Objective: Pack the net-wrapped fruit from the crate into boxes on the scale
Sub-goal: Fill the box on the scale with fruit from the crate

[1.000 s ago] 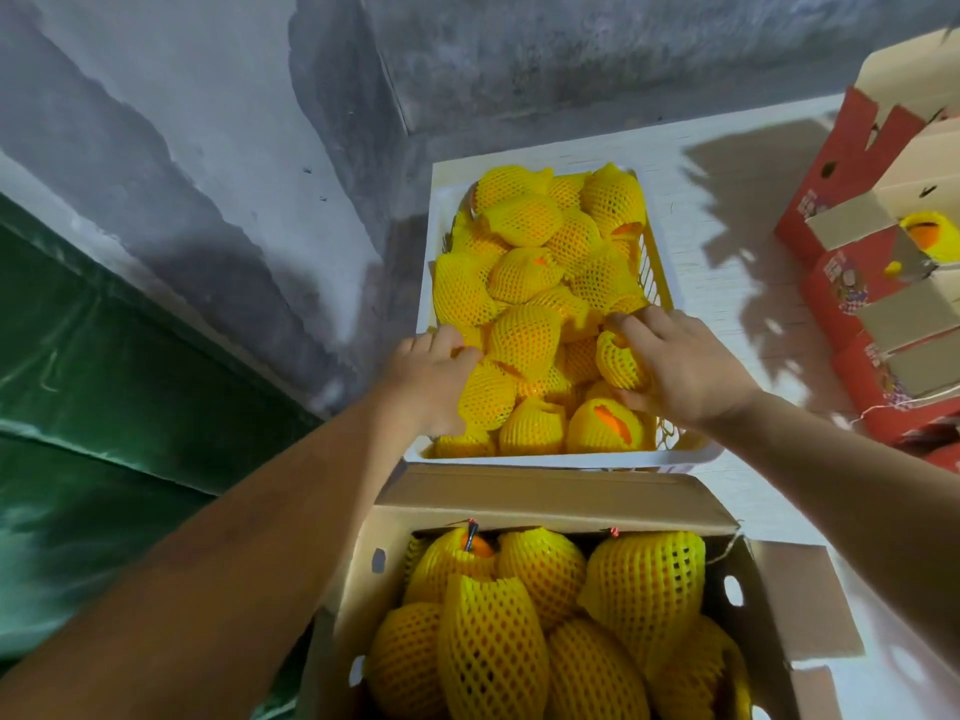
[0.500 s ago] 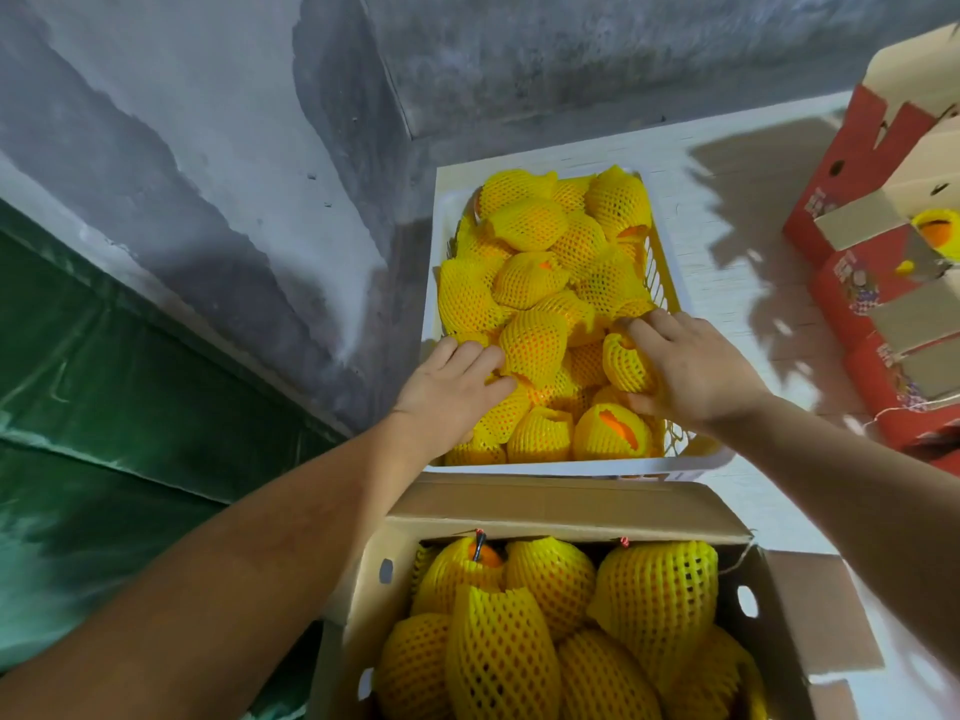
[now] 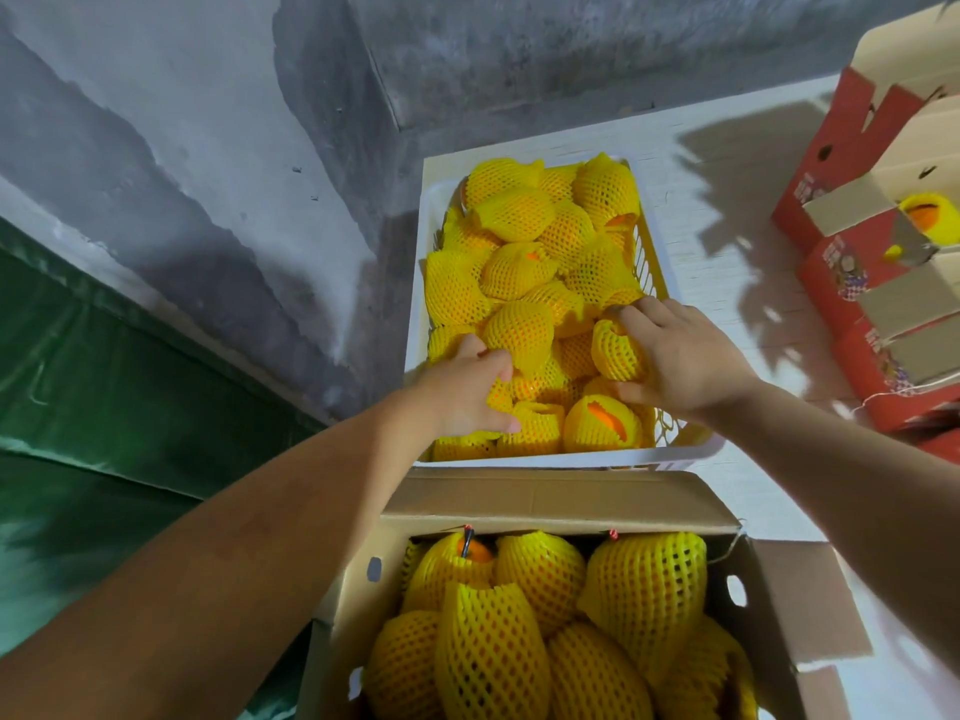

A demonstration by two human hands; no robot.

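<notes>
A white plastic crate [image 3: 571, 458] on the table holds several fruits in yellow foam nets. My left hand [image 3: 462, 392] reaches into its near left part, fingers and thumb curled round a netted fruit [image 3: 522, 387] that lies low in the pile. My right hand [image 3: 685, 356] grips another netted fruit [image 3: 615, 350] at the crate's near right side. Just in front of the crate stands an open cardboard box [image 3: 561, 504] with several netted fruits [image 3: 644, 589] inside. No scale shows.
Red printed cartons [image 3: 852, 283] with brown flaps stand at the right, one holding a netted fruit [image 3: 930, 215]. A grey concrete wall rises behind, and green sheeting [image 3: 104, 407] hangs at the left. White tabletop [image 3: 727, 200] runs between crate and cartons.
My left hand's fingers have closed down round a fruit in the crate's near left. My right hand has kept its hold on its fruit. The view has tilted slightly.
</notes>
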